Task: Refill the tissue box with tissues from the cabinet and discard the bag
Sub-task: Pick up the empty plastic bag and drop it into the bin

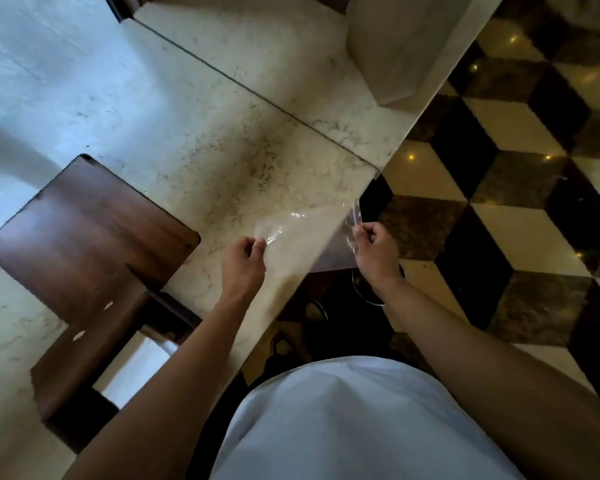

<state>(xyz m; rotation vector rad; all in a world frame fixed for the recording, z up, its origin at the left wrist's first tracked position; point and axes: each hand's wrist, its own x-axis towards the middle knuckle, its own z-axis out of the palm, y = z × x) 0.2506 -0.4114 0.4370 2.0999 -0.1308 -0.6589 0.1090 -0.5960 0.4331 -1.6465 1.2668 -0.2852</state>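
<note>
**Two hands hold a clear plastic bag stretched over the edge of a marble surface**

Seen from above, a person in a pale shirt (343, 420) stands at the long edge of a pale marble surface (174, 109). Both bare arms reach forward.

A clear, see-through plastic bag (309, 233) is held taut between the two hands. It spans the edge of the surface, partly over the marble and partly over the floor. The left hand (245, 261) is over the surface, just inside its edge, its fingers (257, 243) closed in a pinch on the bag's left end. The right hand (374, 252) is off the surface, above the floor, its fingers (361, 232) closed on the crinkled right end of the bag. The bag looks flat, and nothing can be made out inside it.

To the left, near the same edge, lies a dark wooden lid (87, 230), flat on the marble. Beside it, closer to the person, sits a dark wooden tissue box (84, 358) with a rectangular opening; white tissues (136, 368) show inside it.

To the right is a shiny floor (520, 209) tiled in a cube pattern of cream, brown and black. Below the right wrist a round dark bin (364, 296) with a thin metal rim is partly visible, its contents too dark to tell.
</note>
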